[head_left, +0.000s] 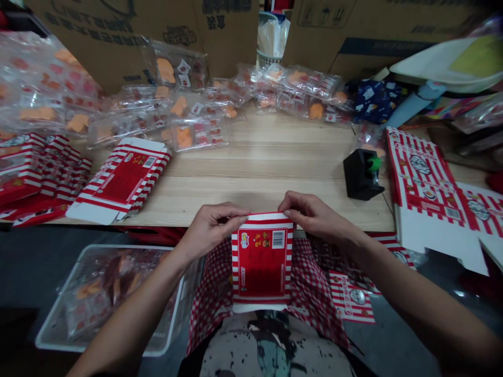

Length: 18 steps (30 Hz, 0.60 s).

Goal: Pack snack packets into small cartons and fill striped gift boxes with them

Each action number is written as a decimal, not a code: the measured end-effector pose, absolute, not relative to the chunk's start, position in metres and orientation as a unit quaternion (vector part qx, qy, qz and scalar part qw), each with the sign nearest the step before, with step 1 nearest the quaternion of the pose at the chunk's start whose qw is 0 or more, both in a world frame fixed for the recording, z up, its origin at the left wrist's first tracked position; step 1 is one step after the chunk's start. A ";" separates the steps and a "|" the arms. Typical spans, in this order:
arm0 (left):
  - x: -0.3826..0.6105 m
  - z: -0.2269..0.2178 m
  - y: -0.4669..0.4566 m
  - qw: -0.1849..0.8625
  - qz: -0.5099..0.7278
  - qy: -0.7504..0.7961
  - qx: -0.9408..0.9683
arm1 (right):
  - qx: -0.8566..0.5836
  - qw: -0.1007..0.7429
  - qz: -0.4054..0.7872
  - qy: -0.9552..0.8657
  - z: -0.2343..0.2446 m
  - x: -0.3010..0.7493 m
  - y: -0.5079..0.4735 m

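Note:
A small red-and-white striped carton [262, 262] stands upright over my lap at the near edge of the wooden table [275, 157]. My left hand [212, 225] pinches its top left corner with closed fingers. My right hand [310, 212] pinches the top right corner the same way. The box's barcode side faces me. Beneath it lies a red checked cloth [314, 288].
Flat striped cartons [121, 180] are stacked at the left, and more unfolded ones [428, 188] lie at the right. Clear packets with orange toys [188, 120] cover the table's far side. A black dispenser [361, 175] sits right of centre. A clear tray [106, 293] sits low on the left.

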<state>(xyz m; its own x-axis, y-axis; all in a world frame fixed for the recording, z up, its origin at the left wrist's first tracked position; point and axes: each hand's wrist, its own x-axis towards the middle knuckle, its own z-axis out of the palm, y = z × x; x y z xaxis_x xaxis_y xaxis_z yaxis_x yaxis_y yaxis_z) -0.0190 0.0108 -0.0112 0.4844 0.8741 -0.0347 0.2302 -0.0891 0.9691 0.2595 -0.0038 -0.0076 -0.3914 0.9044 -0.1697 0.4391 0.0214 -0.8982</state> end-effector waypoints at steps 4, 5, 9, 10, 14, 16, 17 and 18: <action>-0.010 -0.008 0.015 0.634 0.269 0.438 0.578 | -0.462 0.157 0.494 -0.719 0.007 0.262 0.011; -0.008 -0.007 0.016 0.649 0.268 0.443 0.558 | -0.450 0.134 0.482 -0.740 0.012 0.262 0.014; -0.009 -0.006 0.021 0.675 0.262 0.451 0.522 | -0.425 0.100 0.435 -0.788 0.022 0.256 0.020; -0.012 -0.005 0.022 0.679 0.250 0.447 0.526 | -0.428 0.105 0.425 -0.790 0.021 0.254 0.019; -0.026 0.000 0.020 0.691 0.187 0.412 0.564 | -0.439 0.145 0.425 -0.778 0.013 0.255 0.012; -0.032 0.000 0.016 0.700 0.164 0.400 0.568 | -0.432 0.160 0.448 -0.766 0.010 0.260 0.006; -0.033 -0.002 0.014 0.702 0.163 0.402 0.565 | -0.427 0.166 0.463 -0.759 0.009 0.263 0.002; -0.034 -0.005 0.011 0.699 0.170 0.409 0.561 | -0.422 0.171 0.479 -0.751 0.007 0.265 -0.002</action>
